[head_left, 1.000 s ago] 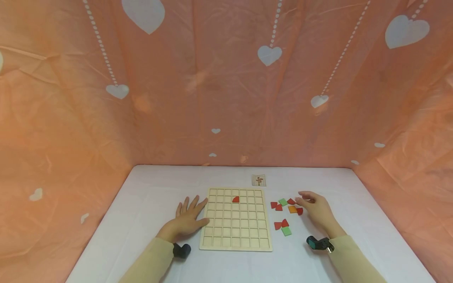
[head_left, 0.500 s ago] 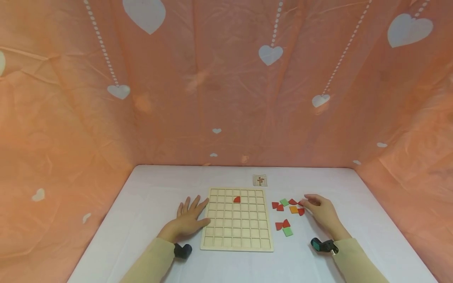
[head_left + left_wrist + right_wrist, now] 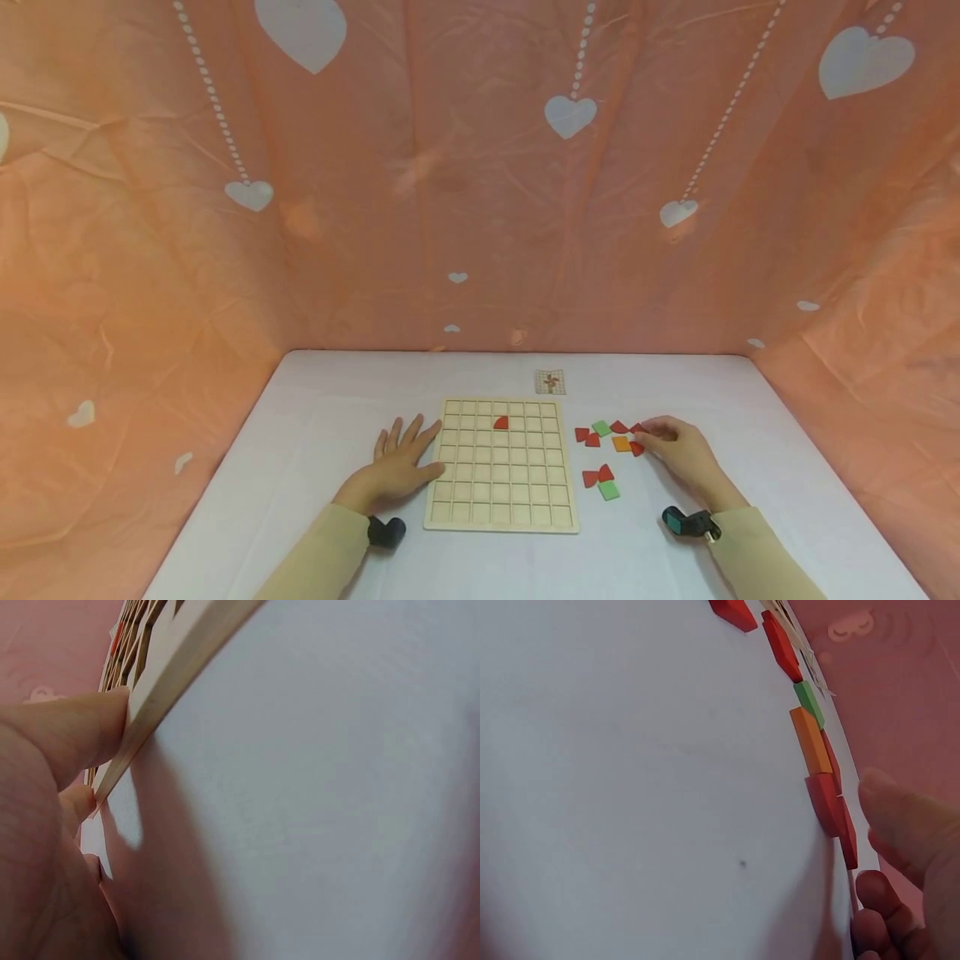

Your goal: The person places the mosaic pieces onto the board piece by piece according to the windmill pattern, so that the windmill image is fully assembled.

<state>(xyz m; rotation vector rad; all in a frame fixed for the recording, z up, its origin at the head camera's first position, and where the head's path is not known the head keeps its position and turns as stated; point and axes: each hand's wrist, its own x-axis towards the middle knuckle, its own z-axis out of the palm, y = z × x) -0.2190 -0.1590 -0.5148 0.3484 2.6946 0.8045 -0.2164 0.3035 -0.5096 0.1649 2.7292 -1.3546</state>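
Observation:
My left hand (image 3: 396,471) lies with fingers spread at the left edge of a wooden grid board (image 3: 501,527). In the left wrist view, its thumb touches the side of the board (image 3: 161,690). One red quarter-circle tile (image 3: 502,423) sits in a cell of the second row. Right of the board, my right hand (image 3: 682,454) has its fingertips right at a red tile (image 3: 636,428), partly covering it. In the right wrist view, thumb and fingers are loosely bent beside the red tile (image 3: 848,836), which lies on the table. An orange square tile (image 3: 622,444) lies close by.
Several more red tiles, a green square tile (image 3: 602,427) and another green tile (image 3: 609,490) lie loose between board and right hand. Behind the board is a small pattern card (image 3: 551,382). A pink-orange curtain (image 3: 480,208) with hearts surrounds the white table (image 3: 337,392).
My right hand has shifted slightly right and toward me, and a red tile has come into view at its fingertips. The left hand has stayed at the board's edge.

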